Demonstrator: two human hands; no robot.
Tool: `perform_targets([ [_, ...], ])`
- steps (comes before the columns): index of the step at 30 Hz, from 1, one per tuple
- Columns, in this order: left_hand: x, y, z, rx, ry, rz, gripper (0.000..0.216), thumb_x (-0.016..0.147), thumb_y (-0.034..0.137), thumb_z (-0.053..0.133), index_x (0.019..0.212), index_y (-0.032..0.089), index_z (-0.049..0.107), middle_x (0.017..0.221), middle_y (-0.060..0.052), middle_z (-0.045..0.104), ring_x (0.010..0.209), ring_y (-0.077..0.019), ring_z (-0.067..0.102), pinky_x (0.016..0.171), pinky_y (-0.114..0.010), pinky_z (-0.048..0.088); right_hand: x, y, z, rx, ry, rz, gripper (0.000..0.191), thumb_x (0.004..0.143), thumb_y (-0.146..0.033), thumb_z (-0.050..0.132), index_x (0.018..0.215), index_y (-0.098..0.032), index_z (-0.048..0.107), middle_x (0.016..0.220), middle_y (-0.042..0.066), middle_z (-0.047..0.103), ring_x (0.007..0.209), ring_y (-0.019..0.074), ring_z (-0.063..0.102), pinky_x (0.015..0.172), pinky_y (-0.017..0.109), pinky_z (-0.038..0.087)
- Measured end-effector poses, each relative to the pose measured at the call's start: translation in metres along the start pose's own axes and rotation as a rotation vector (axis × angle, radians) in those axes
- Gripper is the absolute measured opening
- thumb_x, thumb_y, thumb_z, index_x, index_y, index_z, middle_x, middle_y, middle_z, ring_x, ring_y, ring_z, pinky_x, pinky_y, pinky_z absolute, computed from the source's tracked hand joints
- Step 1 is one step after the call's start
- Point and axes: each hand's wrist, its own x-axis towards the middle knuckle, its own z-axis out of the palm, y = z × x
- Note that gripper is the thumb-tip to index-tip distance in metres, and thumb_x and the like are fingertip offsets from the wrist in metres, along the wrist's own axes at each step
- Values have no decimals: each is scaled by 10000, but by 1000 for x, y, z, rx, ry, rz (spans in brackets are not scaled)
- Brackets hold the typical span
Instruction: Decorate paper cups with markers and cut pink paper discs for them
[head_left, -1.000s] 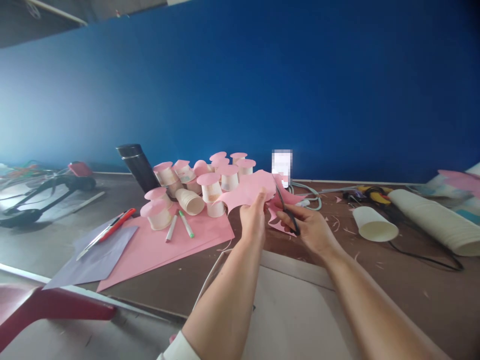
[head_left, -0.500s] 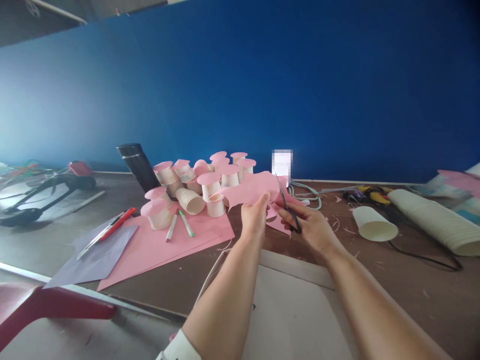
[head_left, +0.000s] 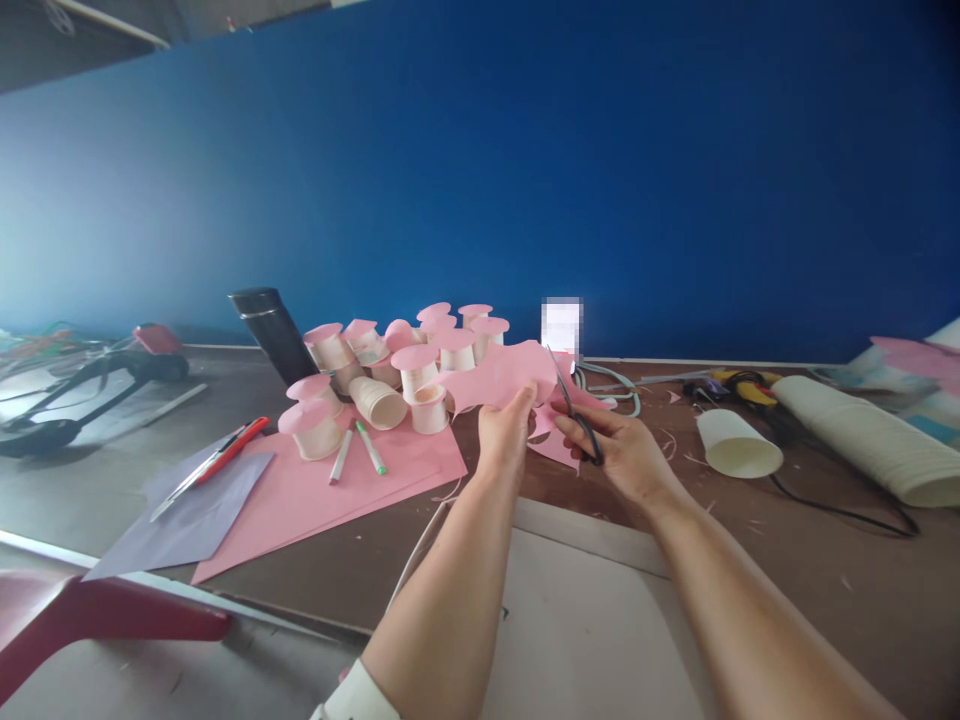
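My left hand point(head_left: 506, 430) pinches a piece of pink paper point(head_left: 499, 372) with a curved, uneven edge, thumb on top. In my right hand point(head_left: 619, 445) is a pair of black-handled scissors point(head_left: 576, 415), fingers through the handles. Their blades lie along the right edge of the pink paper; I cannot tell how far apart they are. Below the scissors, pink paper scraps point(head_left: 555, 445) lie on the brown table point(head_left: 720, 590). Just left of my hands, several paper cups point(head_left: 416, 378) stand with pink paper pieces on top, and one cup point(head_left: 379, 403) lies on its side.
Two pens point(head_left: 370, 447) rest on pink sheets point(head_left: 330, 510). A red utility knife point(head_left: 225, 455) lies on a grey-purple sheet point(head_left: 195, 530), near a black flask point(head_left: 271, 335). To the right are a single cup point(head_left: 739, 445), a cup stack point(head_left: 870, 440) and a black cable point(head_left: 840, 515).
The view has shifted very slightly. Both hands, the pink paper and the scissors keep nearly the same position.
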Motion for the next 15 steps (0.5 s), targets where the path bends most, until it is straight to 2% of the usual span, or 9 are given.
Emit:
perform_targets([
  [15, 4, -7, -1, -46, -24, 55, 317, 640, 379, 758, 580, 137, 561, 505, 25, 473, 455, -61, 403, 475, -223, 311, 1, 1, -2, 17, 2, 4, 502, 645, -458, 806, 1100, -256, 745, 707, -9, 653, 617, 109, 550, 623, 276, 520],
])
